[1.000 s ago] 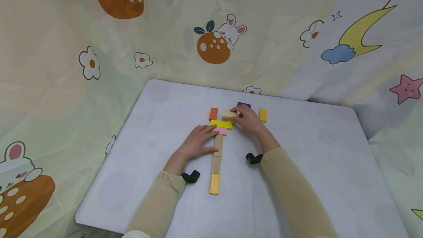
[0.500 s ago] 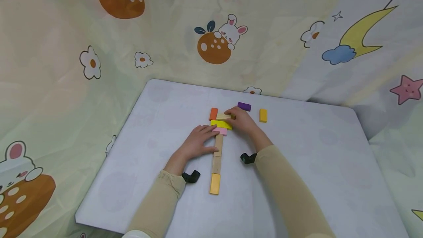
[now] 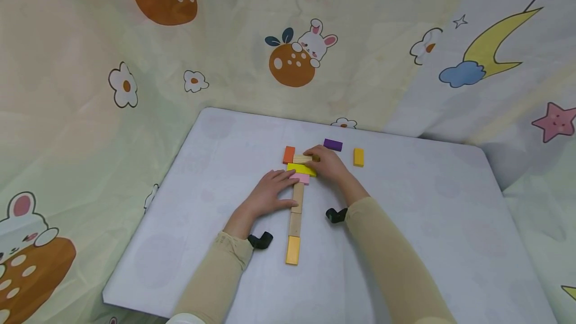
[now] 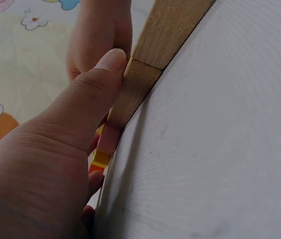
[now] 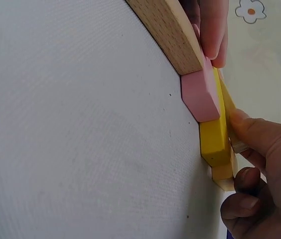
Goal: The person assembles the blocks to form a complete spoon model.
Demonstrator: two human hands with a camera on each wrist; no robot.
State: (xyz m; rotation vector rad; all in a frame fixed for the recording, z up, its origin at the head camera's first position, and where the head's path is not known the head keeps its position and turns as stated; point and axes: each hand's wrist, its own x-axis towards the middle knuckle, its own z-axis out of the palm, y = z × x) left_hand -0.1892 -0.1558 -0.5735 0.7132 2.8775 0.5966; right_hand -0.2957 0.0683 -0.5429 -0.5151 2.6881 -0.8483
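Observation:
Between thumb and fingertips, my right hand pinches a pale wooden block, its left end right at the orange block. In the right wrist view, a dull yellow block shows below it, beyond the bright yellow block. That bright yellow block lies across the head of a row, with a pink block just nearer. My left hand rests beside the row, fingers spread over the pink block's left end, thumb tip touching a plain wooden block.
The row continues toward me with another wooden block and a golden-yellow block. A purple block and a yellow-orange block lie separately behind and right of my right hand. All are on a white tabletop.
My right hand has slid the pale wooden block leftward up to the orange block, which has shifted slightly left. The purple block is uncovered. My left hand has stayed in place.

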